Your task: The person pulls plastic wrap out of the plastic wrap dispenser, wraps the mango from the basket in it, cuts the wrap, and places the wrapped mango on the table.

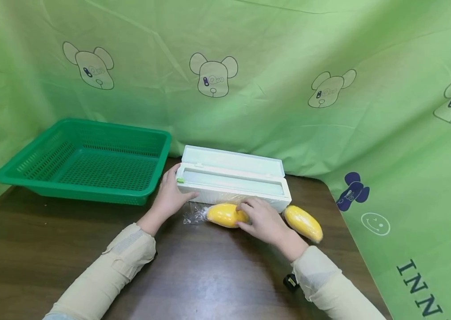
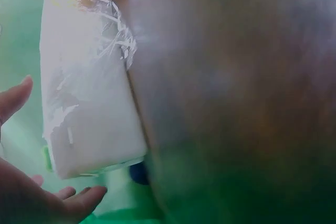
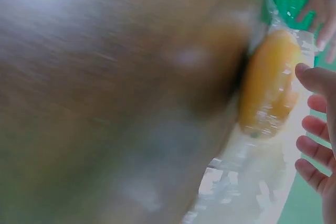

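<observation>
A white cling film dispenser [image 1: 233,191] stands with its lid [image 1: 233,161] raised, a small green slider at its left end. Clear film runs down its front to a yellow mango [image 1: 223,215], with crumpled film [image 2: 113,30] bunched at the fruit's left. My left hand [image 1: 170,193] is at the dispenser's left end, thumb in front, fingers spread in the left wrist view. Over the mango's right end is my right hand [image 1: 263,220]; in the right wrist view its thumb [image 3: 310,77] meets the fruit's edge while the other fingers stay loose and apart.
Right of the dispenser lies a second yellow mango [image 1: 303,223], shiny as if film-wrapped. A green plastic basket [image 1: 85,191] stands at the back left. Green printed cloth [image 1: 257,115] hangs behind and beside the brown wooden table [image 1: 193,284].
</observation>
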Tool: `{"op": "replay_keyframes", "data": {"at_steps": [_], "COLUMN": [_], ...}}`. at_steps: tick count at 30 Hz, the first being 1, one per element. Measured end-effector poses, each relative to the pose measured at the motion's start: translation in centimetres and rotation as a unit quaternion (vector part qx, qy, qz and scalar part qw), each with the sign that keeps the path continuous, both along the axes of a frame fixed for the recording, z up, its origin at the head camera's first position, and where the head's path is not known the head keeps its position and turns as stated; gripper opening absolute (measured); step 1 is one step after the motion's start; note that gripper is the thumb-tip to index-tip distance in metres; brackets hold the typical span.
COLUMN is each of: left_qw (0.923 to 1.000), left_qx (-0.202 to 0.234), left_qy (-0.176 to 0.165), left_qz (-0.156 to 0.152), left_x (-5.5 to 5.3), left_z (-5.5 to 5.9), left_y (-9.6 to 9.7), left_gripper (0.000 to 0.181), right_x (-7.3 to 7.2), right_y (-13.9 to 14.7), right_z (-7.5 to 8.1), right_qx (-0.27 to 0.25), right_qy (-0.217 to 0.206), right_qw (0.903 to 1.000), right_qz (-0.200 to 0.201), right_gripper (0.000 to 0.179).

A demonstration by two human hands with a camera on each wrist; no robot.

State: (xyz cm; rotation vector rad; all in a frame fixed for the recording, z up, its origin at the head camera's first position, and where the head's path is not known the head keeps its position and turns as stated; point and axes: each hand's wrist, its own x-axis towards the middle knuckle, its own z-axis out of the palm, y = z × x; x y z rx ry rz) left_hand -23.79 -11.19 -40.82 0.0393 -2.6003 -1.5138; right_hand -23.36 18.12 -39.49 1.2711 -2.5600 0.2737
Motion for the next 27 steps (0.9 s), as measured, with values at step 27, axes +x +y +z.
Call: {"op": "replay_keyframes", "data": {"at_steps": [27], "left_qw": [0.9965], "left_qx": [0.073], "left_qy": [-0.040], "left_qz": [0.008], "left_x": [-1.5], "left_z": [-0.8], "left_y": [-1.3], "left_gripper": [0.082], "right_x": [-6.3], "right_y": [-17.3], "right_z": [3.7], "right_qx": [0.058], "right_qy": [-0.109], "right_qw": [0.9885], "right_qz": [-0.087], "right_gripper": [0.018]}}
